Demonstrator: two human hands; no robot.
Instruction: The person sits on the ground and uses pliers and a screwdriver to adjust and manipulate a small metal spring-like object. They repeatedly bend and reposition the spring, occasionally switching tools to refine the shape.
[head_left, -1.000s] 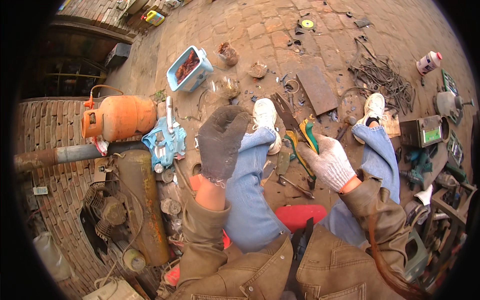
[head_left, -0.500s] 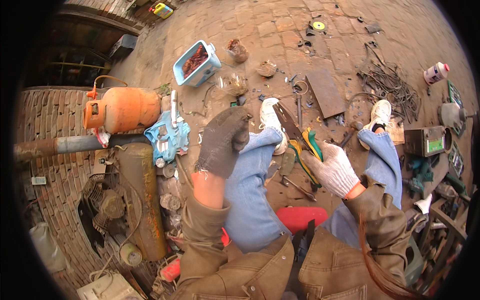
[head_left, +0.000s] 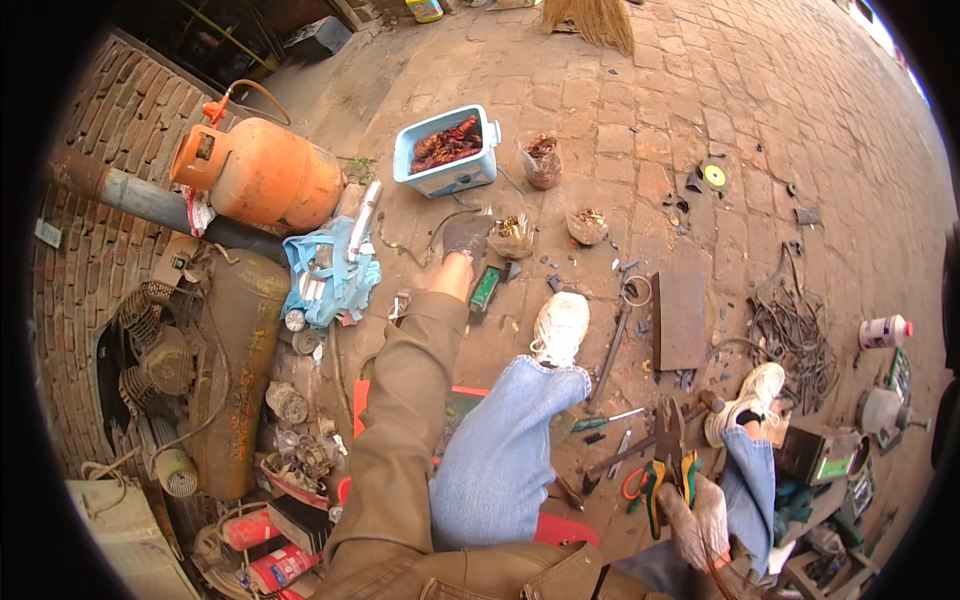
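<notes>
My left hand (head_left: 466, 236), in a dark glove, reaches out over the ground to the side of a clear cup of brass-coloured bits (head_left: 513, 240). Its fingertips are small and partly hidden, so their grip cannot be made out. Just below it lies a small green-and-black block (head_left: 487, 287). My right hand (head_left: 697, 528), in a pale knitted glove, is low by my right leg, closed around pliers (head_left: 670, 430) with green and yellow handles. The jaws of the pliers point away from me. A hammer (head_left: 708, 402) lies beyond them.
A blue tub (head_left: 447, 180) holds reddish-brown scrap. Two more clear cups, a reddish-filled one (head_left: 542, 162) and a lower one (head_left: 587, 227), stand nearby. An orange gas cylinder (head_left: 270, 175) is at left. A rusty metal plate (head_left: 680, 320) and tangled cables (head_left: 797, 325) lie at right.
My left hand has gone from near my knee out and away to the clear cup. My right hand has drawn back toward me, still holding the pliers. The view has shifted.
</notes>
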